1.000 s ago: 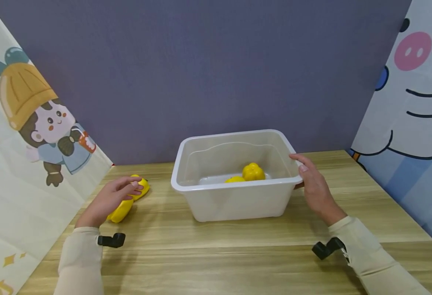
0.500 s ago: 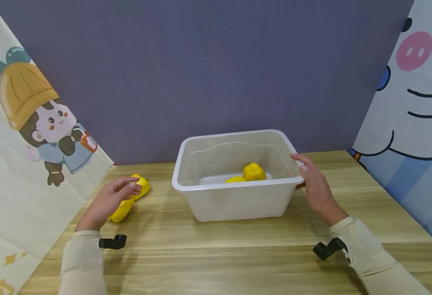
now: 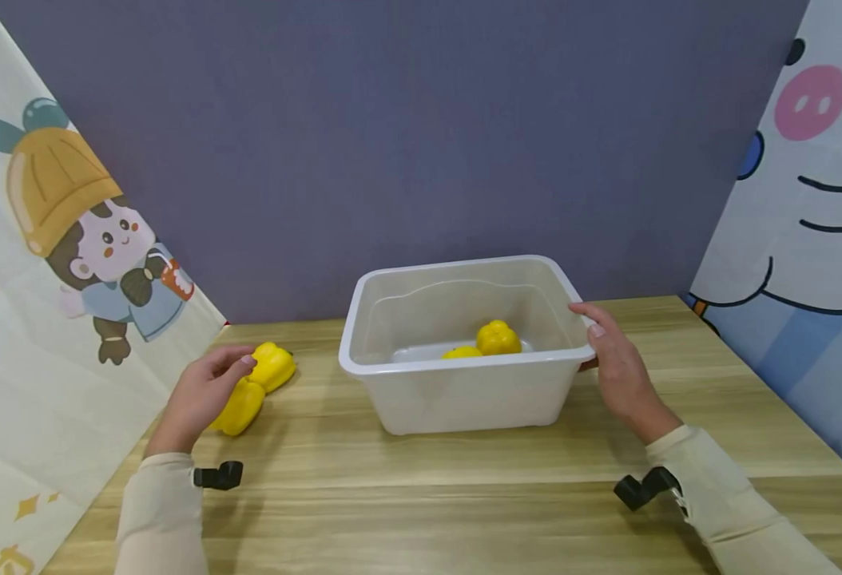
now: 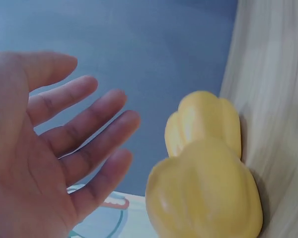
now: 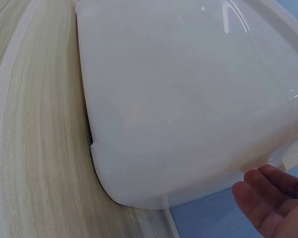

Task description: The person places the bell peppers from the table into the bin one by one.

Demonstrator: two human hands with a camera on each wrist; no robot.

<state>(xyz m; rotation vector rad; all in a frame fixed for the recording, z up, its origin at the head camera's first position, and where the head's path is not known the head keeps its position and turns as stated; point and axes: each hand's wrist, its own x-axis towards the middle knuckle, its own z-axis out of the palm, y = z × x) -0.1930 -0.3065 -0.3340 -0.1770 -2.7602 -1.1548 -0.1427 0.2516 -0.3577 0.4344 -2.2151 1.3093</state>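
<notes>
My left hand (image 3: 201, 395) hovers beside two yellow bell peppers on the table's left side, its fingers loosely bent and holding nothing. In the left wrist view, a gap shows between these fingers and the nearer pepper (image 4: 203, 193). The farther pepper (image 3: 274, 367) touches the nearer one, which my hand partly covers in the head view. With my right hand (image 3: 621, 375) I grip the right rim of a white plastic bin (image 3: 464, 399). Inside the bin lie a yellow bell pepper (image 3: 498, 339) and another yellow piece (image 3: 462, 352), mostly hidden by the front wall.
The wood-grain table (image 3: 421, 503) meets a dark blue-grey partition (image 3: 421, 144) behind the bin. A cartoon-printed white sheet (image 3: 18, 335) borders the left, and a blue and white printed panel (image 3: 816, 271) the right.
My left hand has drawn back slightly to the left, uncovering more of the farther pepper. The right hand keeps its grip on the bin. The head view has shifted a little.
</notes>
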